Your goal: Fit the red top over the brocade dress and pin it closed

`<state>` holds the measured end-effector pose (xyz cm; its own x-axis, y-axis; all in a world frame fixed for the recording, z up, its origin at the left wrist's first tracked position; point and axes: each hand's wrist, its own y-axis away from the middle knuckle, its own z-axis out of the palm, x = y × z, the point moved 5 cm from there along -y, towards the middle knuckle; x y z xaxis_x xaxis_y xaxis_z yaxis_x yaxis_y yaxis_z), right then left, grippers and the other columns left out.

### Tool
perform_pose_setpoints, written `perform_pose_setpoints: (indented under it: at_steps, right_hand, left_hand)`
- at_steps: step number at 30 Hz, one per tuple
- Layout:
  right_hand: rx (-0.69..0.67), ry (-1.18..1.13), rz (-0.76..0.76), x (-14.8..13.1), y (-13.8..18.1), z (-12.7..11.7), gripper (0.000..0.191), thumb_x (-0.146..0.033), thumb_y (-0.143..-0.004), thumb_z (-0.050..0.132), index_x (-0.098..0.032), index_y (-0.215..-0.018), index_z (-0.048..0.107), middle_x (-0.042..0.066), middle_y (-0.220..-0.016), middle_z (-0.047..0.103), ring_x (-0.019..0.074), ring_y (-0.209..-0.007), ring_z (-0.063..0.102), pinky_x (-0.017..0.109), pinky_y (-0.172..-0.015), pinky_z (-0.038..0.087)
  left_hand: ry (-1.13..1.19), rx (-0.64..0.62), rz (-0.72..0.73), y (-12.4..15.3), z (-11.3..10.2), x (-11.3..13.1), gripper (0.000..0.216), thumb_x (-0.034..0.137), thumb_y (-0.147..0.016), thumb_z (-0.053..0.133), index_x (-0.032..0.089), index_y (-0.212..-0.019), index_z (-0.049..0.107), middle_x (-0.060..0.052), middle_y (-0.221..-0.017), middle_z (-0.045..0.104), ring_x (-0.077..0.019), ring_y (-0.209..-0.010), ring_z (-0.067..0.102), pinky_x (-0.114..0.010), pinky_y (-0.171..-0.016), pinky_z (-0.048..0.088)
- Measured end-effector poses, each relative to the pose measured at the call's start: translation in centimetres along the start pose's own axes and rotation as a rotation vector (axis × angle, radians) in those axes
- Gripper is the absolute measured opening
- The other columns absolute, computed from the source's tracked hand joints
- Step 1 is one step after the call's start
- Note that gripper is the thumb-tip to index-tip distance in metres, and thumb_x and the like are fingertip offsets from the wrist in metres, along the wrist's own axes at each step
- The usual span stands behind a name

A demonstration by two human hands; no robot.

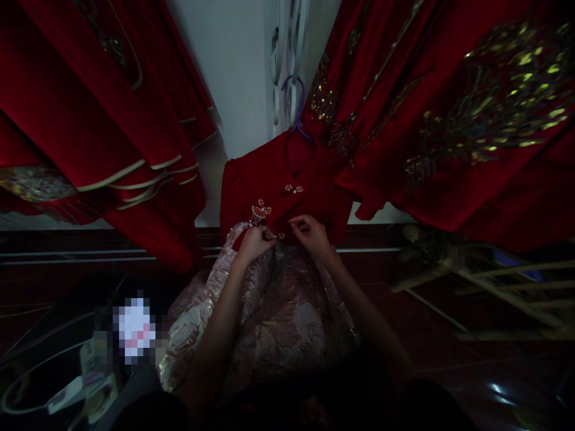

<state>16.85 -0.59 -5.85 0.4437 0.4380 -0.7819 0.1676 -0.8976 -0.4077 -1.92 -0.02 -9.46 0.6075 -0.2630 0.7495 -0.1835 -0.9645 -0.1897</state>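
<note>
On purple hanger [300, 111]: red garment [281, 200] hanging vertically (neckline [299, 157] up)

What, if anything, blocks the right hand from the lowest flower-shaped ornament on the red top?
Nothing visible: the right hand is just beside the ornament, and the left hand is at its other side.

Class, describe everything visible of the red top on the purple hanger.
The red top hangs from a purple hanger, its cloth plain-looking, with an open neckline, flower-like ornaments and one fringed ornament. Shiny patterned fabric shows below. The left hand and right hand are at its lower front; exact contact is unclear.
</note>
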Motion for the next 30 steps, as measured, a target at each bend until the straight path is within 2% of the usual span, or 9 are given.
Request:
perform_pose_setpoints:
  at_steps: [5, 8, 12, 15, 17, 24, 30]
  right_hand:
    - [0.103, -0.01, 0.018, -1.1, -0.2, -1.6, 0.023, -0.034, -0.088, 0.051, -0.021, -0.104, 0.061, 0.002, -0.081, 0.064, 0.0116, -0.062, 0.058, 0.023, -0.059, 0.048]
    - [0.093, 0.055, 0.012, -0.8, -0.2, -1.2, 0.024, -0.033, -0.084, 0.055, -0.02, -0.105, 0.057, -0.001, -0.072, 0.058, 0.0102, -0.056, 0.053, 0.022, -0.056, 0.044]
    - [-0.074, 0.081, 0.008, 0.8, 0.1, 1.0, 0.019, -0.027, -0.08, 0.059, -0.019, -0.098, 0.059, 0.001, -0.081, 0.062, 0.0121, -0.068, 0.059, 0.025, -0.065, 0.049]
    - [-0.154, 0.036, 0.042, 1.8, 0.5, 2.5, 0.02, -0.023, -0.08, 0.06, -0.018, -0.099, 0.06, 0.005, -0.09, 0.066, 0.0143, -0.081, 0.064, 0.028, -0.075, 0.052]
    - [-0.183, -0.006, 0.09, 2.4, 0.7, 3.4, 0.02, -0.02, -0.079, 0.061, -0.018, -0.1, 0.06, 0.004, -0.089, 0.068, 0.014, -0.082, 0.065, 0.029, -0.076, 0.054]
    - [-0.134, -0.094, 0.162, 3.5, 1.3, 4.6, 0.017, -0.02, -0.077, 0.065, -0.018, -0.094, 0.063, 0.003, -0.084, 0.07, 0.0122, -0.077, 0.067, 0.027, -0.072, 0.056]
    - [-0.122, -0.133, 0.15, 3.5, 1.1, 4.3, 0.018, -0.018, -0.076, 0.064, -0.019, -0.094, 0.065, 0.003, -0.089, 0.072, 0.0128, -0.08, 0.068, 0.029, -0.076, 0.057]
  left_hand:
    - [0.055, -0.063, 0.082, 0.1, -0.9, -0.7, 0.023, 0.024, -0.069, 0.07, 0.016, -0.088, 0.063, -0.004, -0.084, 0.068, -0.0144, -0.073, 0.062, -0.024, -0.067, 0.049]
    - [0.077, -0.11, 0.126, 0.1, -1.0, -0.6, 0.022, 0.026, -0.072, 0.069, 0.016, -0.09, 0.063, -0.004, -0.085, 0.068, -0.0141, -0.074, 0.062, -0.025, -0.069, 0.049]
    - [-0.008, -0.113, 0.132, 0.1, -0.4, -0.2, 0.018, 0.031, -0.076, 0.067, 0.017, -0.085, 0.062, -0.003, -0.08, 0.067, -0.0143, -0.071, 0.061, -0.023, -0.064, 0.045]
    - [-0.082, -0.092, 0.141, 0.0, 0.0, -0.1, 0.017, 0.032, -0.077, 0.068, 0.018, -0.084, 0.062, -0.003, -0.08, 0.066, -0.0145, -0.07, 0.06, -0.023, -0.063, 0.043]
    - [-0.094, -0.076, 0.15, 0.0, 0.2, 0.0, 0.017, 0.031, -0.077, 0.068, 0.017, -0.084, 0.062, -0.003, -0.081, 0.066, -0.0149, -0.071, 0.06, -0.023, -0.063, 0.042]
    - [-0.03, -0.04, 0.17, -0.2, 0.5, 0.2, 0.013, 0.028, -0.079, 0.065, 0.016, -0.082, 0.063, -0.005, -0.084, 0.067, -0.0164, -0.076, 0.062, -0.024, -0.07, 0.045]
    - [0.027, -0.048, 0.114, -0.1, 0.4, -0.7, 0.023, 0.036, -0.075, 0.069, 0.016, -0.08, 0.06, -0.004, -0.078, 0.066, -0.0158, -0.07, 0.062, -0.024, -0.064, 0.045]
